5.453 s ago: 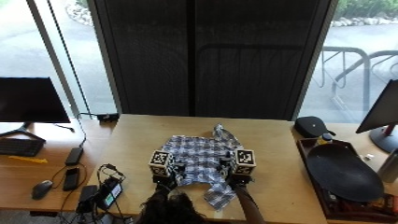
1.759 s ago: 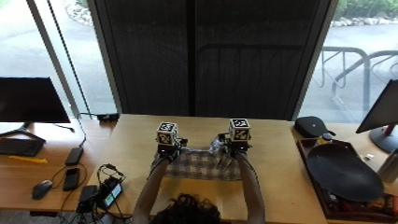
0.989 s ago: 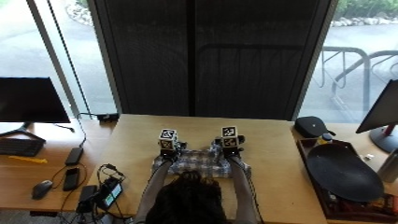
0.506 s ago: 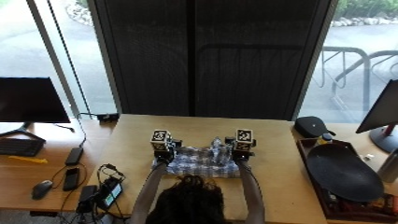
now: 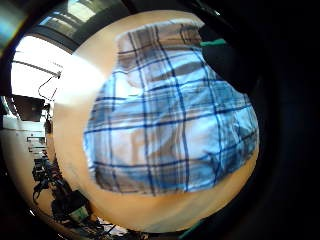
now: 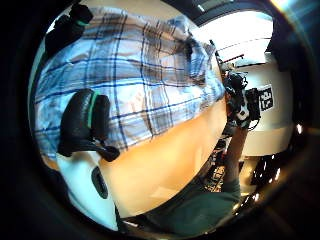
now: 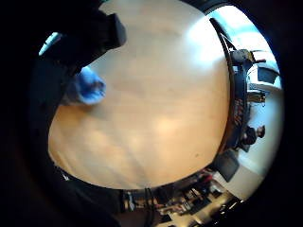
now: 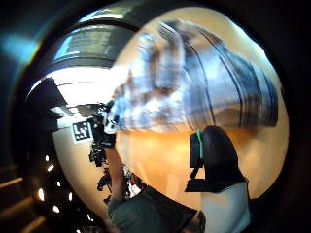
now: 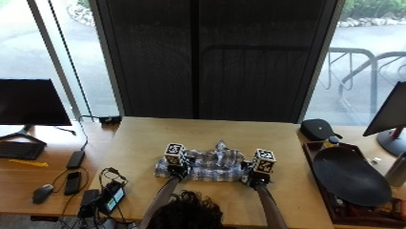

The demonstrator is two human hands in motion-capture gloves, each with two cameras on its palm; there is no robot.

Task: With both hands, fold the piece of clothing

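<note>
A blue and white plaid shirt [image 9: 204, 165] lies folded into a wide band on the wooden table [image 9: 139, 143], with one bunched part standing up at its far edge. My left hand [image 9: 177, 170] is at its left end; the thumb [image 6: 82, 124] and a finger [image 5: 225, 55] lie spread on the cloth [image 5: 170, 120] without meeting. At the right end is my right hand [image 9: 254, 177]. Its fingers [image 7: 90, 35] rest over a small bit of cloth [image 7: 87, 90]. The thumb [image 8: 214, 162] hangs over bare table beside the cloth [image 8: 194, 82].
A black case [image 9: 319, 129] and a tray with a large dark dish [image 9: 349, 176] stand to the right. On the desk to the left are a monitor [image 9: 32, 102], cables, a phone [image 9: 73, 180] and a mouse [image 9: 42, 192]. Bare tabletop shows beyond and in front of the shirt.
The shirt, spread wide before, has been folded into a narrower band. Both hands went forward over it, then moved apart to its left and right ends.
</note>
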